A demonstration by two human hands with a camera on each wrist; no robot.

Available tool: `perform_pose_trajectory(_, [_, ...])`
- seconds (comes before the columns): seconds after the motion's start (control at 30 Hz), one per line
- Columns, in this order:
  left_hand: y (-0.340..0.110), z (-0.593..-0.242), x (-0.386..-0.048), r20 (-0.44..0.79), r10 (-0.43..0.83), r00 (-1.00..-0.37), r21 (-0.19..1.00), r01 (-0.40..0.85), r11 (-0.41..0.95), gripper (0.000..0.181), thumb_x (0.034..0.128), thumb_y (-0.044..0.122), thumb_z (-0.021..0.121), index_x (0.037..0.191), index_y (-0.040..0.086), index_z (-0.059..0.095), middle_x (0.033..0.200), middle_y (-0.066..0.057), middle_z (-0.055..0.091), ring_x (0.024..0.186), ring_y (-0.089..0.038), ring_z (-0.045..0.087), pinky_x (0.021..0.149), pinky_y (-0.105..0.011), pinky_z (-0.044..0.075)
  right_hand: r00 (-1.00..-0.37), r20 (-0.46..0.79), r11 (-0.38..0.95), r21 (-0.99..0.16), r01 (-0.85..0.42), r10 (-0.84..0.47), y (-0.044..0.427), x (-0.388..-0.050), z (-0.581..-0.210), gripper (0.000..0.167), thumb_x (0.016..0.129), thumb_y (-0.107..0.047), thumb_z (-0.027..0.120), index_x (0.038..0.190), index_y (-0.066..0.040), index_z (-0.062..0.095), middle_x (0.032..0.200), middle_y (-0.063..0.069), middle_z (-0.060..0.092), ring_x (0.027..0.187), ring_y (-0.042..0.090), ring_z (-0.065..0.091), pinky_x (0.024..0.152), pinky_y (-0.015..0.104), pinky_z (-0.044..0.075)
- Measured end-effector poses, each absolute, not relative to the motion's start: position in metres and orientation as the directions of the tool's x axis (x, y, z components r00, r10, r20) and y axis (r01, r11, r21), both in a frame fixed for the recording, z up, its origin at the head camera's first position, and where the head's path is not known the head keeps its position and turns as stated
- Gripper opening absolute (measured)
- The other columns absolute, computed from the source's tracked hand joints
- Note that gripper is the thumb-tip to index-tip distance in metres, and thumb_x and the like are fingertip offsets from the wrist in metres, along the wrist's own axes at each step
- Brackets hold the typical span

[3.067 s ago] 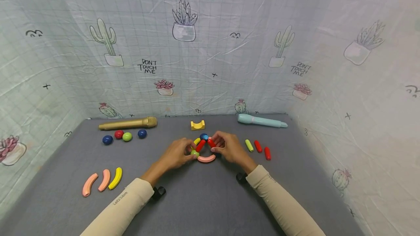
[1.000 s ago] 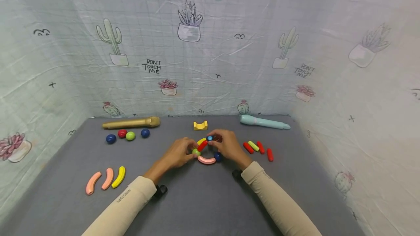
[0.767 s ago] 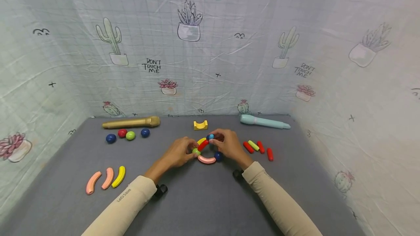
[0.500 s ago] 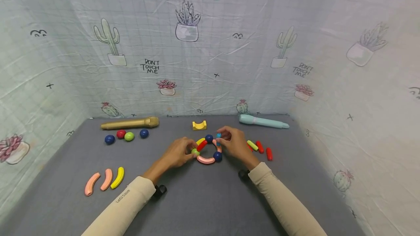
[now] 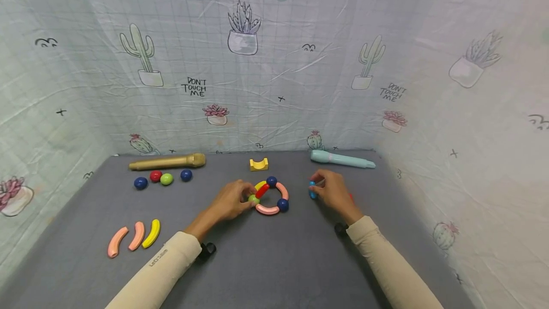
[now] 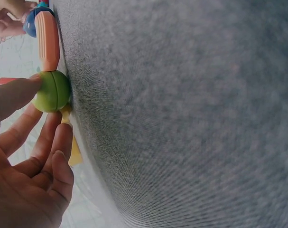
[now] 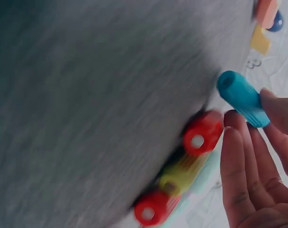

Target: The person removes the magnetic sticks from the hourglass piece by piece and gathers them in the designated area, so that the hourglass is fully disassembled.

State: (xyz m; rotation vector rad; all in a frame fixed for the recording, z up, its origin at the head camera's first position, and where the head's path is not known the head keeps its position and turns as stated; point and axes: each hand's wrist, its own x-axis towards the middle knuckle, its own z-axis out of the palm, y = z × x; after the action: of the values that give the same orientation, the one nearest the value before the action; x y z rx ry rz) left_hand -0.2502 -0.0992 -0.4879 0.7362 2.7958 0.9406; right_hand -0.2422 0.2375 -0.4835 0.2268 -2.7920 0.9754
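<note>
My left hand (image 5: pixel 233 199) pinches a green ball (image 6: pixel 52 91), its thumb on one side and fingers on the other. The ball belongs to a ring on the cloth, along with two pink curved rods (image 5: pixel 268 210), two dark blue balls (image 5: pixel 282 204) and a yellow curved rod (image 5: pixel 259 185). From the green ball a straight red rod (image 5: pixel 262 190) slants up. Apart from the ring, to its right, my right hand (image 5: pixel 334 190) holds a short light blue rod (image 7: pixel 243 98) between thumb and fingers. Two red rods (image 7: pixel 204 132) and a lime rod (image 7: pixel 184 173) lie beside that hand.
At the back stand a gold microphone-shaped piece (image 5: pixel 167 161), a yellow notched block (image 5: pixel 259 164) and a pale blue microphone-shaped piece (image 5: pixel 341 159). Several loose balls (image 5: pixel 166 179) lie back left. Two pink curved rods (image 5: pixel 137 236) and a yellow one (image 5: pixel 151 233) lie front left.
My right hand has left the ring's far dark blue ball and moved right with the light blue rod. Earlier, one red rod moved from the ring to the right-hand rods. My left hand stays put.
</note>
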Motion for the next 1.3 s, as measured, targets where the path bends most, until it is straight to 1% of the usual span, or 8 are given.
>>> perform_pose_trajectory(0.13, [-0.100,-0.486,-0.250,0.055,0.476,-0.878,0.593,0.412,0.692,0.025,0.0937,0.024,0.084,0.115,0.013,0.077,0.104,-0.002,0.068,0.089,-0.014,0.062,0.084,-0.037,0.055,-0.964,0.242,0.811,-0.538,-0.230,-0.112,0.245,-0.241,-0.484,0.018,0.089,-0.004,0.085,0.104,-0.004,0.076,0.104,0.013,0.078,0.091,0.029,0.080,0.080,0.045,0.063])
perform_pose_trajectory(0.23, [-0.100,-0.486,-0.250,0.053,0.477,-0.877,0.592,0.412,0.693,0.025,0.0937,0.024,0.084,0.115,0.013,0.077,0.104,-0.003,0.069,0.089,-0.014,0.062,0.083,-0.037,0.055,-0.951,0.284,0.832,-0.492,-0.255,-0.124,0.245,-0.240,-0.483,0.020,0.087,0.001,0.084,0.105,-0.002,0.076,0.104,0.015,0.078,0.089,0.030,0.080,0.079,0.046,0.063])
perform_pose_trajectory(0.37, [-0.100,-0.486,-0.249,0.058,0.476,-0.877,0.592,0.414,0.691,0.024,0.0936,0.024,0.084,0.114,0.013,0.077,0.104,-0.003,0.069,0.088,-0.013,0.062,0.082,-0.036,0.055,-0.926,0.350,0.839,-0.455,-0.299,-0.141,0.232,-0.241,-0.482,0.022,0.086,-0.004,0.087,0.106,-0.006,0.078,0.103,0.012,0.079,0.085,0.025,0.079,0.077,0.044,0.063])
perform_pose_trajectory(0.47, [-0.100,-0.486,-0.249,0.058,0.475,-0.878,0.591,0.414,0.693,0.024,0.0938,0.024,0.084,0.114,0.014,0.077,0.104,-0.004,0.069,0.086,-0.012,0.061,0.081,-0.035,0.054,-0.916,0.364,0.786,-0.510,-0.349,-0.171,0.213,-0.240,-0.480,0.022,0.088,-0.009,0.087,0.109,-0.007,0.079,0.103,0.009,0.080,0.084,0.022,0.077,0.077,0.042,0.063])
perform_pose_trajectory(0.63, [-0.100,-0.487,-0.249,0.061,0.468,-0.881,0.591,0.410,0.695,0.024,0.0932,0.024,0.084,0.114,0.014,0.077,0.103,-0.004,0.069,0.086,-0.013,0.061,0.080,-0.034,0.054,-0.919,0.287,0.641,-0.659,-0.393,-0.269,0.176,-0.239,-0.476,0.027,0.095,-0.021,0.082,0.118,-0.007,0.078,0.109,0.006,0.080,0.088,0.017,0.074,0.080,0.035,0.063])
perform_pose_trajectory(0.83, [-0.099,-0.488,-0.249,0.095,0.478,-0.873,0.577,0.439,0.688,0.024,0.0922,0.022,0.085,0.113,0.013,0.078,0.102,-0.004,0.070,0.091,-0.016,0.065,0.081,-0.036,0.054,-0.889,0.251,0.544,-0.717,-0.436,-0.382,0.140,-0.241,-0.476,0.031,0.096,-0.022,0.081,0.123,-0.008,0.076,0.113,0.003,0.079,0.089,0.012,0.074,0.080,0.026,0.061])
perform_pose_trajectory(1.07, [-0.100,-0.490,-0.249,0.115,0.493,-0.862,0.575,0.463,0.675,0.023,0.0926,0.021,0.085,0.113,0.011,0.078,0.103,-0.006,0.070,0.091,-0.018,0.066,0.080,-0.035,0.054,-0.902,0.239,0.521,-0.751,-0.407,-0.359,0.124,-0.241,-0.472,0.019,0.094,-0.016,0.082,0.111,-0.008,0.078,0.102,0.002,0.079,0.084,0.010,0.073,0.076,0.024,0.060])
perform_pose_trajectory(1.3, [-0.101,-0.489,-0.249,0.110,0.495,-0.862,0.582,0.460,0.671,0.024,0.0931,0.022,0.084,0.113,0.012,0.077,0.105,-0.007,0.071,0.089,-0.017,0.065,0.080,-0.035,0.054,-0.930,0.215,0.452,-0.826,-0.336,-0.300,0.126,-0.245,-0.480,0.019,0.094,-0.013,0.081,0.109,-0.004,0.073,0.098,0.006,0.077,0.082,0.012,0.071,0.074,0.025,0.060])
